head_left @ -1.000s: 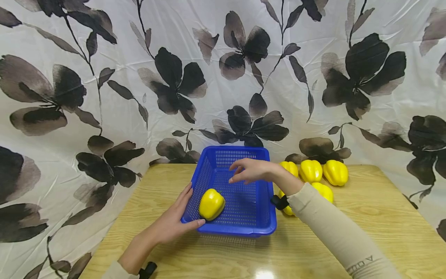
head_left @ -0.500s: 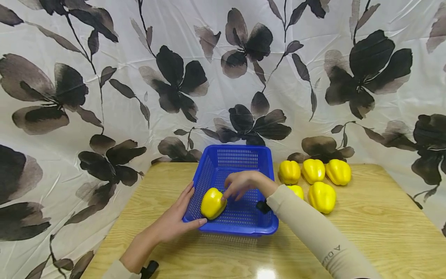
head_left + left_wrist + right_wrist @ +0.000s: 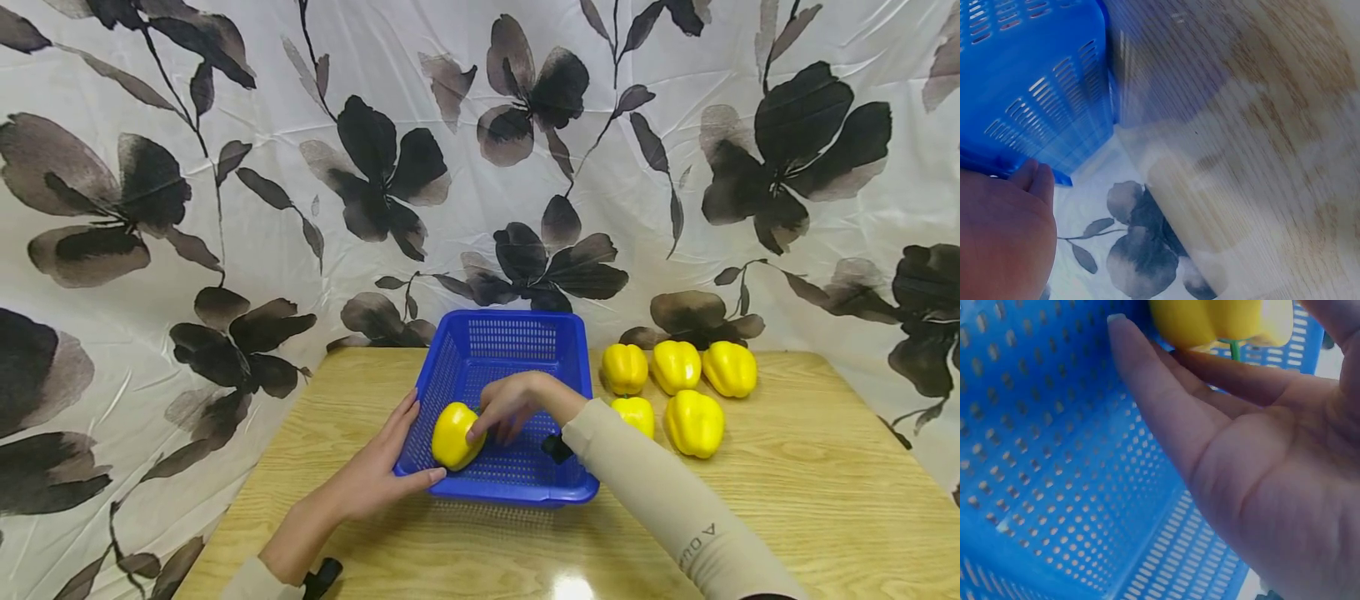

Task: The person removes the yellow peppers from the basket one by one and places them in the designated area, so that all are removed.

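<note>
A yellow bell pepper (image 3: 454, 437) lies in the near left corner of a blue perforated basket (image 3: 567, 400). My right hand (image 3: 521, 402) reaches down into the basket and touches the pepper's right side with one digit. Its other fingers (image 3: 1154, 387) extend fairly straight beside and below the pepper, whose green stem faces the palm in the right wrist view. At the basket's near left corner rests my left hand (image 3: 367, 469), fingers along the outer left side and thumb over the front rim. The left wrist view shows fingertips (image 3: 1038, 178) at the rim.
Several more yellow bell peppers (image 3: 695, 423) stand in two rows on the wooden table (image 3: 810, 492), right of the basket. One is partly covered by my right sleeve (image 3: 637, 475). A floral cloth (image 3: 465, 208) hangs behind the table.
My right hand has come down and left inside the basket, onto the pepper's right side. More peppers show beside the sleeve. The left hand stays at the rim.
</note>
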### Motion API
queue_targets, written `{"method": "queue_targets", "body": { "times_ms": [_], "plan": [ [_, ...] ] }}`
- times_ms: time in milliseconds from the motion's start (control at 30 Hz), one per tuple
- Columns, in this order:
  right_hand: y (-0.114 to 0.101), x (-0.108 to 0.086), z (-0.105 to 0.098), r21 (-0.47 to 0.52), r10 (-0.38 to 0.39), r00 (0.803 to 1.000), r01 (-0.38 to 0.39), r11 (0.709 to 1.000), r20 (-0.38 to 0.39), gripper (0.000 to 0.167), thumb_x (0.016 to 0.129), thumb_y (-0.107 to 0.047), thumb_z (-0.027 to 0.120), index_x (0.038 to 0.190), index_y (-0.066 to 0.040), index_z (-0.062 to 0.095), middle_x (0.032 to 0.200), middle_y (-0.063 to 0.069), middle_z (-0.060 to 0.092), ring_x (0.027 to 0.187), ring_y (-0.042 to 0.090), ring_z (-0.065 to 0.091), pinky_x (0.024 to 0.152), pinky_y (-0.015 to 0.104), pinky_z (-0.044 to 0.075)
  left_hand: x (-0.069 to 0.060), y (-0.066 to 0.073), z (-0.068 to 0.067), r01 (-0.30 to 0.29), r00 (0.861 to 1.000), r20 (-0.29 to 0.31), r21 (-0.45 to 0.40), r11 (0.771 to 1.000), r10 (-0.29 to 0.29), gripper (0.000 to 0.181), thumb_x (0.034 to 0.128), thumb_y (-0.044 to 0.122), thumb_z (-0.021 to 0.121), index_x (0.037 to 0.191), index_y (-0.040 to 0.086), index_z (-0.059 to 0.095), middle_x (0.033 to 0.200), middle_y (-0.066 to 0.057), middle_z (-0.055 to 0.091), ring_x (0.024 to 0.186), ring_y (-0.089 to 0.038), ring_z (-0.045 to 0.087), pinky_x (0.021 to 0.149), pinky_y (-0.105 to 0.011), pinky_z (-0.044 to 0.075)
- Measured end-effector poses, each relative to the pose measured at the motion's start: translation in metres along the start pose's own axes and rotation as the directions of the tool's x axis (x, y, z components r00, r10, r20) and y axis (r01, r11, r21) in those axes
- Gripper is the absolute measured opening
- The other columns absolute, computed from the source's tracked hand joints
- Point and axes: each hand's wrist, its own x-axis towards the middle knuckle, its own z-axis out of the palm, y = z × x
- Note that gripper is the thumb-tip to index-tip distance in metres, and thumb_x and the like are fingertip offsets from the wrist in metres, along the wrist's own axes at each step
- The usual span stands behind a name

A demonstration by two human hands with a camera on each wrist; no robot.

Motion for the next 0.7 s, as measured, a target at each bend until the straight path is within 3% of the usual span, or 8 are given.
{"method": "queue_targets", "body": {
  "times_ms": [267,467,700],
  "plan": [
    [-0.004,0.01,0.006,0.106,-0.018,1.0,0.018,0.994,0.0,0.03,0.099,-0.024,0.068,0.117,0.0,0.063,0.108,0.015,0.067,0.105,0.036,0.068,0.093,0.046,0.058,0.0,0.001,0.0,0.008,1.0,0.007,-0.003,1.0,-0.008,0.109,0.0892,0.061,0.07,0.166,0.013,0.009,0.173,0.001,-0.001,0.156,-0.032,0.014,0.119,-0.064,0.024],
    [-0.005,0.012,0.003,0.249,-0.018,1.0,0.019,0.968,-0.007,0.037,0.099,-0.021,0.069,0.125,0.002,0.059,0.112,0.018,0.067,0.103,0.035,0.069,0.091,0.046,0.059,0.001,0.001,0.0,0.002,1.0,0.01,-0.001,1.0,-0.002,0.107,0.091,0.058,0.07,0.165,0.01,0.009,0.173,-0.002,-0.002,0.156,-0.036,0.014,0.118,-0.066,0.024],
    [-0.005,0.01,-0.002,0.326,-0.087,0.996,0.093,0.941,-0.032,0.044,0.099,-0.019,0.069,0.133,0.007,0.056,0.116,0.017,0.067,0.102,0.026,0.069,0.101,0.047,0.053,0.001,0.002,-0.001,0.006,1.0,0.01,-0.002,1.0,-0.006,0.11,0.0899,0.063,0.068,0.166,0.012,0.007,0.173,-0.002,-0.002,0.155,-0.036,0.016,0.118,-0.066,0.025]
  ]
}}
